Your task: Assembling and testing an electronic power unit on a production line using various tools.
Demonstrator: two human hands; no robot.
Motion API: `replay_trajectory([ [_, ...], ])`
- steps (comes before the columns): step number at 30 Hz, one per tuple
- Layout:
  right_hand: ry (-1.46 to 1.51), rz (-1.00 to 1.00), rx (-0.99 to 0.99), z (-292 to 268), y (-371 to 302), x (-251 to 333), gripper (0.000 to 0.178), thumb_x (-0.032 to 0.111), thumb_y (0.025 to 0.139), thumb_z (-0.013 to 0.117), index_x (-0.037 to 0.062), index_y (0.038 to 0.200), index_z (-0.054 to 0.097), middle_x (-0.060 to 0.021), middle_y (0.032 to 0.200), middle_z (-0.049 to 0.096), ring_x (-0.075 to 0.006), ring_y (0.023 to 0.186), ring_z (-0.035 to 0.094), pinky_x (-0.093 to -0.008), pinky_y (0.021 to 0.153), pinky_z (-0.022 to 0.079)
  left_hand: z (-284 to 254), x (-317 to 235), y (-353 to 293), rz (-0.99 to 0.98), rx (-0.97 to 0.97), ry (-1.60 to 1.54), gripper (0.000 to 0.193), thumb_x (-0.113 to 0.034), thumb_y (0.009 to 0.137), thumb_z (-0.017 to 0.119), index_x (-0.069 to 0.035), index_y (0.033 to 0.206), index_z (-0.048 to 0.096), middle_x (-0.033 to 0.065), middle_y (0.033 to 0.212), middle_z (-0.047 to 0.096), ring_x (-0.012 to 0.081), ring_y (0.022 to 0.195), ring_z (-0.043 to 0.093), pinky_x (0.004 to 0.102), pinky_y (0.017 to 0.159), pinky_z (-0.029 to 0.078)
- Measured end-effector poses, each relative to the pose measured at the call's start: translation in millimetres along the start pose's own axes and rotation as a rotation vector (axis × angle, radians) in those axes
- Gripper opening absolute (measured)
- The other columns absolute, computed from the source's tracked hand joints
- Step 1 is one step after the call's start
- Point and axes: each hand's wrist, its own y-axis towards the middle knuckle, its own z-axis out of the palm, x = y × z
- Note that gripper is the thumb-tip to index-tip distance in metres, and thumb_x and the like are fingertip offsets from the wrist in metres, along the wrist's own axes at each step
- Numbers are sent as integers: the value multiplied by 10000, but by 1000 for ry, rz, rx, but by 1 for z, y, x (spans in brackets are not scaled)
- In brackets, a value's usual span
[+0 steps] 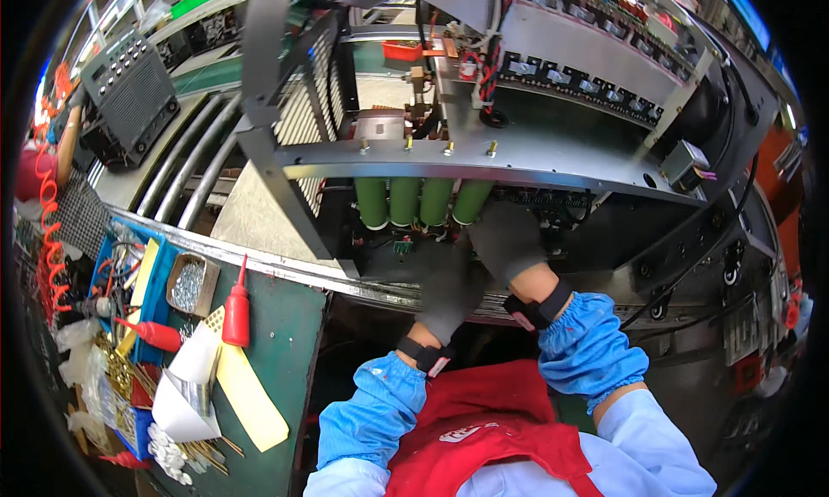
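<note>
In front of me stands a large open metal cabinet (553,151) with a dark frame and a flat shelf. Under the shelf's front edge hangs a row of several green cylinders (403,202), with wiring and small parts below them. My right hand (509,242), in a dark grey glove, reaches in beside the rightmost cylinder. Just left of it and lower, my left hand (447,294), gloved alike, is at the cabinet's lower opening. Dark surroundings and blur hide the fingers of both hands. I cannot make out anything held.
On the green bench (289,359) at left lie red squeeze bottles (236,314), a box of small metal parts (192,285), a blue bin (155,298) and yellow card (250,398). Rollers (203,164) run behind. At far left, another person's arm (67,143) touches a dark panelled unit (134,95).
</note>
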Motion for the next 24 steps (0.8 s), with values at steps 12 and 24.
replay_trajectory([
  [12,-378,-288,-33,45,-3,-38,158,184,793,583,83,793,704,-160,783,671,-323,764,665,-447,660,521,-169,-11,-27,-257,46,142,323,-227,870,631,-68,1151,630,178,1011,657,372,889,645,437,755,537],
  [24,-235,-112,-130,63,-3,-32,175,162,835,557,63,824,701,-149,794,666,-302,842,660,-437,744,522,-279,118,-30,-1008,339,904,554,-400,779,651,-82,1226,575,155,1157,650,344,1092,627,471,849,523],
])
